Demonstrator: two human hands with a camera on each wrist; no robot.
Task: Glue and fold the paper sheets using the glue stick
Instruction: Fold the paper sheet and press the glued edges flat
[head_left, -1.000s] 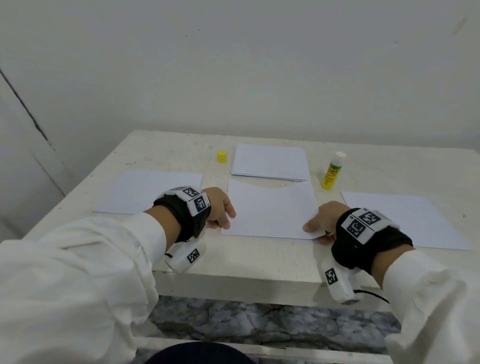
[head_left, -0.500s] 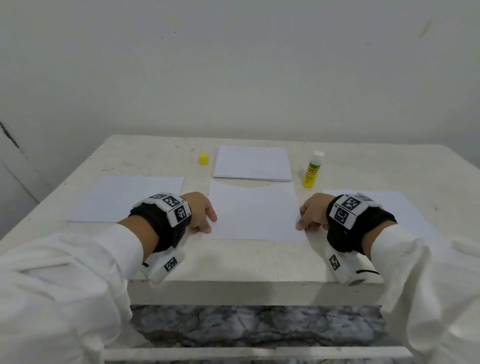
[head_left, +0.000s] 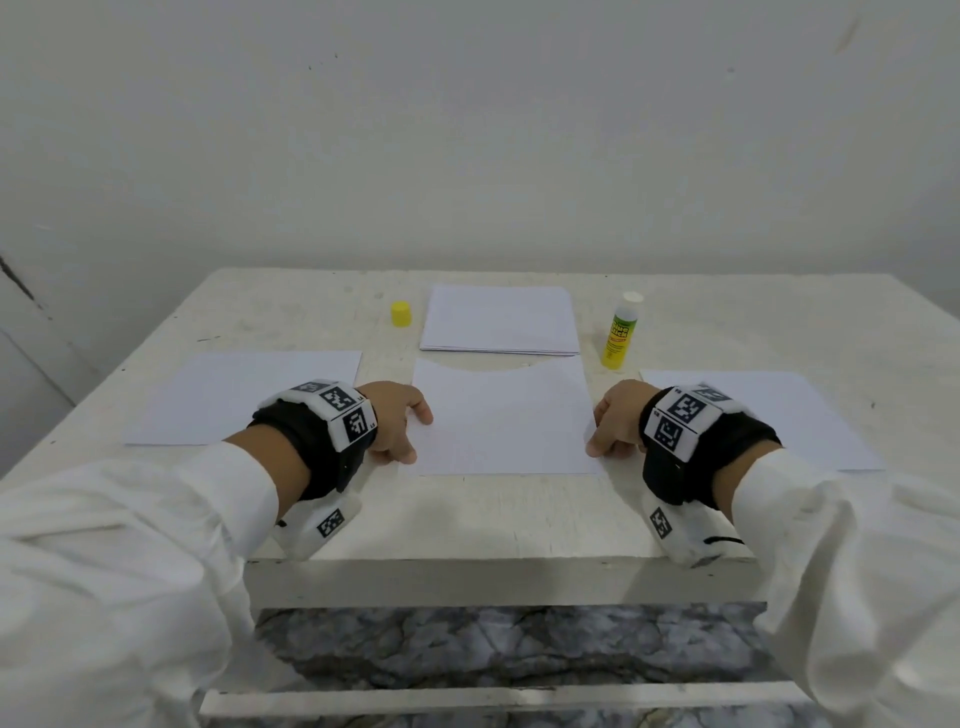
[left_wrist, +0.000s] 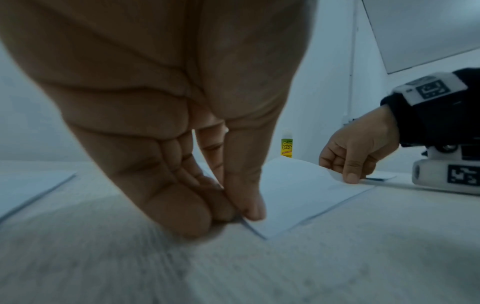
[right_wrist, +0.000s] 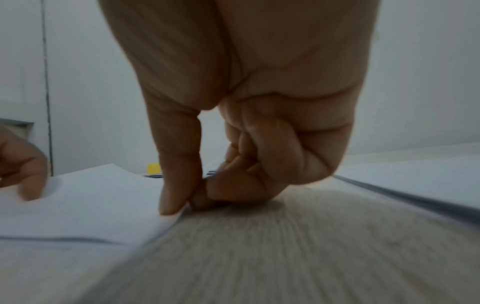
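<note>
A white paper sheet (head_left: 503, 418) lies at the middle of the table, its top layer bowed up with a curved far edge. My left hand (head_left: 408, 436) pinches its left edge near the front corner, thumb on top (left_wrist: 241, 214). My right hand (head_left: 597, 434) pinches the right edge the same way (right_wrist: 187, 203). The glue stick (head_left: 621, 332) stands upright and uncapped behind the sheet's right corner. Its yellow cap (head_left: 401, 314) sits apart at the back left.
A stack of white paper (head_left: 500, 319) lies behind the held sheet. Single sheets lie flat at the left (head_left: 234, 397) and at the right (head_left: 789, 415). The table's front edge (head_left: 498, 571) is just under my wrists; a wall stands close behind.
The head view has shifted and tilted up. Both hands have stayed on the side edges of the middle sheet, which has hardly moved.
</note>
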